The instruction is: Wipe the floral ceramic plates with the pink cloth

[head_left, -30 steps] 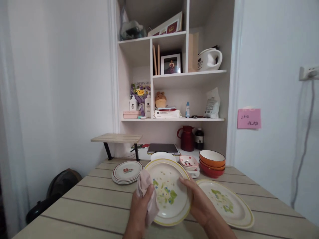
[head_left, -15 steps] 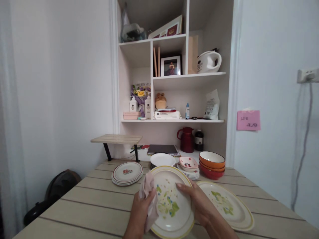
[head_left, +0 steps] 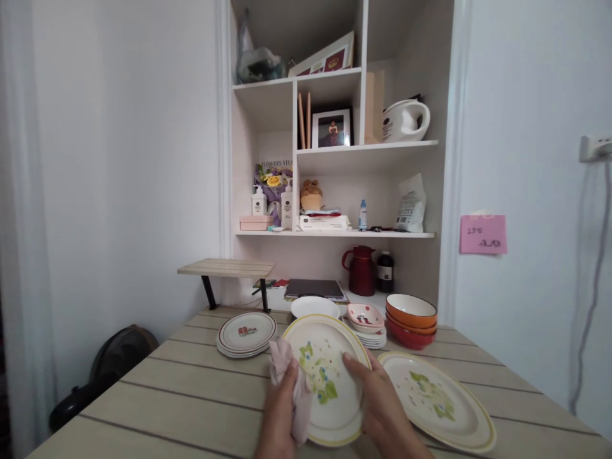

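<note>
A cream oval plate (head_left: 329, 357) with a yellow rim and a green leaf pattern is held up, tilted, over the table. My right hand (head_left: 385, 398) grips its right edge, thumb on the face and fingers behind. In my left hand (head_left: 281, 408) is a pale pink cloth (head_left: 300, 401), pressed around the plate's left edge; the fingers behind are hidden. A second oval plate (head_left: 430, 395) of the same pattern lies flat on the table, to the right of my right hand.
Behind stand a stack of red-rimmed plates (head_left: 246, 331), a white plate (head_left: 315, 308), small pink dishes (head_left: 364, 315) and stacked orange and red bowls (head_left: 411, 319). A small raised stand (head_left: 227, 268) is at the table's back left. Further back are a red jug (head_left: 361, 271) and shelves (head_left: 335, 234).
The held plate has tipped slightly, its lower edge rising. My left hand has shifted a little right and down with the cloth along the edge. The view has moved slightly.
</note>
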### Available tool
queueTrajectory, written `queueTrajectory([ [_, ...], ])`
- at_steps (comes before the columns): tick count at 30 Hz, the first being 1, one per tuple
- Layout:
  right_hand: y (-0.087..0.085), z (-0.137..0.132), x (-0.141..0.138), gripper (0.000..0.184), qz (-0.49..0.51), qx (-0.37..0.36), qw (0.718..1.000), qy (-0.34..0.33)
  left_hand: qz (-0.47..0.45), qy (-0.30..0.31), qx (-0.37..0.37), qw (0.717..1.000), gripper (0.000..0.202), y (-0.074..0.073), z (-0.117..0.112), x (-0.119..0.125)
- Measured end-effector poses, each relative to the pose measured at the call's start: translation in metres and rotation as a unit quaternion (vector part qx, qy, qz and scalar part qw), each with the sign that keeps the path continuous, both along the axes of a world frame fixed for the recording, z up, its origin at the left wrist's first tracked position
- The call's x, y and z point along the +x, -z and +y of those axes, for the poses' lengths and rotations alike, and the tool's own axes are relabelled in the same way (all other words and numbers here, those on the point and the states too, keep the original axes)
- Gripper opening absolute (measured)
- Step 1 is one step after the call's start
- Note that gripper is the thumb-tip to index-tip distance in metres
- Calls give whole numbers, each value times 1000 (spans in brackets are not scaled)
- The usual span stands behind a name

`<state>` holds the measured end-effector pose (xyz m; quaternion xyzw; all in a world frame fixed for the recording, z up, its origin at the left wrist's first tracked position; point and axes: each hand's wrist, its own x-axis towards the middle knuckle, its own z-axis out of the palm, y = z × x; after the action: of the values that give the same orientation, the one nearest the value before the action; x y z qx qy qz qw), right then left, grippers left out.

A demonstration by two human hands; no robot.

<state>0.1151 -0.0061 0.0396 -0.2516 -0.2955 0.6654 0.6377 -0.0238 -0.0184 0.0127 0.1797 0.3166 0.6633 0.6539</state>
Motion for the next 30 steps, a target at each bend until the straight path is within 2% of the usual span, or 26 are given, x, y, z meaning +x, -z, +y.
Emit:
queueTrajectory([
  [6,9,3,-6,85,45,-7,997,62,-19,21,24,999,57,13,2,18],
  [10,12,4,-10,83,62,-6,995,76,-36,34,33,998,54,18,4,24],
  [12,12,4,-12,81,64,-10,996,56,-33,24,27,999,52,14,2,24],
  [17,5,5,-9,68,45,-74,995,-50,0,-43,16,999,49,-1,-6,16],
  [20,-3,4,2,66,36,-88,993,-66,24,-66,36,997,55,-6,-8,8],
  [26,-21,-2,28,75,-19,-17,995,-97,98,-63,95,989,69,-8,-8,-11],
  [30,-27,-6,39,73,-54,21,992,-113,179,-20,126,975,62,-8,-11,-19],
])
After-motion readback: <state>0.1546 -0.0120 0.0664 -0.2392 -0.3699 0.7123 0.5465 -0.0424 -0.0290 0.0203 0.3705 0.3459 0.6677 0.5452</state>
